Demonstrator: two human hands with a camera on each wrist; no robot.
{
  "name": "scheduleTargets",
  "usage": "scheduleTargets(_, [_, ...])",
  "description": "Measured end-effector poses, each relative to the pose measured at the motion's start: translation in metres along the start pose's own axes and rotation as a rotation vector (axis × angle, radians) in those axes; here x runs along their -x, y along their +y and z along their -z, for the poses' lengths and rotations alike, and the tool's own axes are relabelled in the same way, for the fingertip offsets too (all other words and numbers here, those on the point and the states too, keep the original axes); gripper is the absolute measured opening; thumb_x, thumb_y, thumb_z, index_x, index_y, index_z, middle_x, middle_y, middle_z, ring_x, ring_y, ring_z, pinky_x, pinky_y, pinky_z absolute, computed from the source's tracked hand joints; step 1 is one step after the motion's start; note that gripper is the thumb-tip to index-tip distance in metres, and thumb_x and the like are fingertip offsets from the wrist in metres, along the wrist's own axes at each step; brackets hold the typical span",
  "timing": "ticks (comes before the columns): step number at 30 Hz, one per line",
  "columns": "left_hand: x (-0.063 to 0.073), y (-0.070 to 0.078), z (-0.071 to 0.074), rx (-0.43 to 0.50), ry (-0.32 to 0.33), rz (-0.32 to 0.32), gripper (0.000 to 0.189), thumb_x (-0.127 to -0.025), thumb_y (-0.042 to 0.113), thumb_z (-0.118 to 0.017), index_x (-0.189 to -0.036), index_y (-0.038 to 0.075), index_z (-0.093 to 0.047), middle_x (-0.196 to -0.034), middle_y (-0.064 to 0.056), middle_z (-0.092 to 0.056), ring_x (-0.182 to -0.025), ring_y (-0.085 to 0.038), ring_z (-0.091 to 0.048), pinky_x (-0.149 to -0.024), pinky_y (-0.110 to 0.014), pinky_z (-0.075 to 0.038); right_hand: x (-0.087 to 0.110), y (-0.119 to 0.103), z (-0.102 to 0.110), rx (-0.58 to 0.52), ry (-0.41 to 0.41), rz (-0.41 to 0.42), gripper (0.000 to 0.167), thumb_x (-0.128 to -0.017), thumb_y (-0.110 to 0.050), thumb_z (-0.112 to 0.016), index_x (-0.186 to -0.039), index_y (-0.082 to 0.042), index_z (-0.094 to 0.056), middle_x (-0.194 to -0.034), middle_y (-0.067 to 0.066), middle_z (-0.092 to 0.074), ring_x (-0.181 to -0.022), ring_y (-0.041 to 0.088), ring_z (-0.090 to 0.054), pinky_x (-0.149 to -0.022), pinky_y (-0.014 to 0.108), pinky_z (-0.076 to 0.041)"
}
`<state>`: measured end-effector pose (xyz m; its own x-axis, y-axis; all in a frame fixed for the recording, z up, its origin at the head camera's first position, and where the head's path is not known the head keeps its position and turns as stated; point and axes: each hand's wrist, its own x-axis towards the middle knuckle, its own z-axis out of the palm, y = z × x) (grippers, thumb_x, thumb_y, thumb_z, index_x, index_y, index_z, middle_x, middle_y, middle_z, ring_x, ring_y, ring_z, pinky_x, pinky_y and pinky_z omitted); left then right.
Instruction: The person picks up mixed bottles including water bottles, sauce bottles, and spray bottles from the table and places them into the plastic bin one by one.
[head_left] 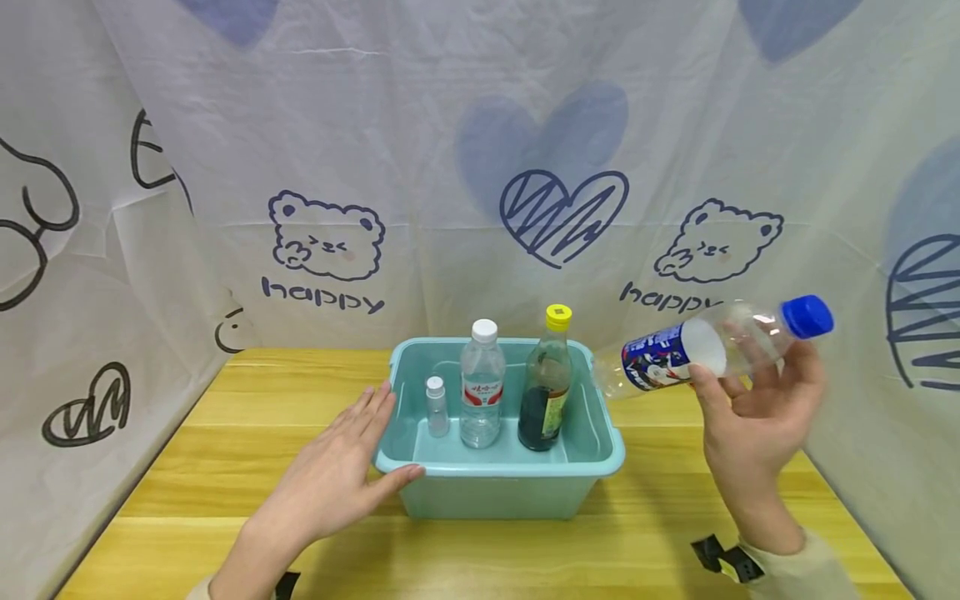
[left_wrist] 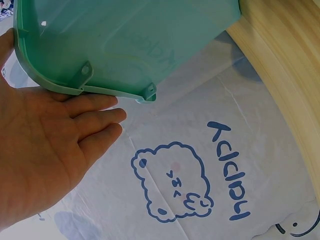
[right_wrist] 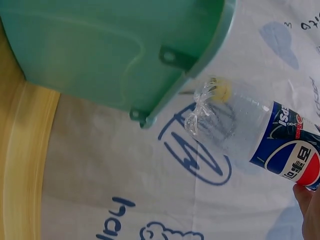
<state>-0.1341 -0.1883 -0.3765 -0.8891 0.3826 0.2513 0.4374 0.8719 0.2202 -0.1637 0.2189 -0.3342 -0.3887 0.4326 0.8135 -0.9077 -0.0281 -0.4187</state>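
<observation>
My right hand (head_left: 765, 408) grips a clear plastic Pepsi bottle (head_left: 663, 358) with a blue cap, tilted so its base points left at the bin's right rim. In the right wrist view the Pepsi bottle (right_wrist: 240, 120) looks empty, its base beside the bin. My left hand (head_left: 337, 462) rests with straight fingers on the left rim of the light teal plastic bin (head_left: 498, 496). Standing inside are a small clear vial with a white cap (head_left: 437, 408), a water bottle with a red-and-white label (head_left: 482, 383) and a dark-filled sauce bottle with a yellow cap (head_left: 546, 387).
The bin stands on a wooden table (head_left: 225, 450) with light yellow grain. A pale cloth (head_left: 442, 275) printed with hearts and bears hangs close behind the table and along both sides.
</observation>
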Motion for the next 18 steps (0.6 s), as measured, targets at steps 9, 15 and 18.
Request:
scheduleTargets(9, [0.0,-0.001,0.0,-0.006,0.005,-0.005,0.104,-0.096,0.077,-0.049,-0.161,-0.002,-0.032,-0.17,-0.016,-0.023,-0.155,-0.037,-0.027,-0.124,-0.053,-0.031,0.013,0.005,-0.011,0.049,-0.086,0.001,0.082,-0.078,0.018,-0.079,-0.148,0.011,-0.036,-0.141,0.028,-0.05,-0.123,0.036,-0.061,-0.095,0.03,-0.059])
scheduleTargets(15, [-0.001,0.0,0.0,-0.004,0.0,0.0,0.105,-0.095,0.078,-0.048,-0.161,-0.002,-0.032,-0.17,-0.016,-0.022,-0.155,-0.037,-0.027,-0.124,-0.053,-0.031,0.022,0.009,-0.015,0.061,-0.156,-0.022,0.083,-0.08,0.017,-0.078,-0.15,0.011,-0.034,-0.141,0.025,-0.05,-0.125,0.034,-0.061,-0.098,0.03,-0.058])
scheduleTargets(18, [-0.001,0.0,0.0,-0.004,-0.004,0.003,0.105,-0.095,0.078,-0.048,-0.161,-0.002,-0.031,-0.17,-0.016,-0.022,-0.155,-0.037,-0.027,-0.124,-0.053,-0.031,0.026,0.011,-0.019,0.058,-0.197,-0.028,0.082,-0.082,0.015,-0.079,-0.15,0.011,-0.033,-0.142,0.024,-0.05,-0.127,0.034,-0.06,-0.098,0.031,-0.058])
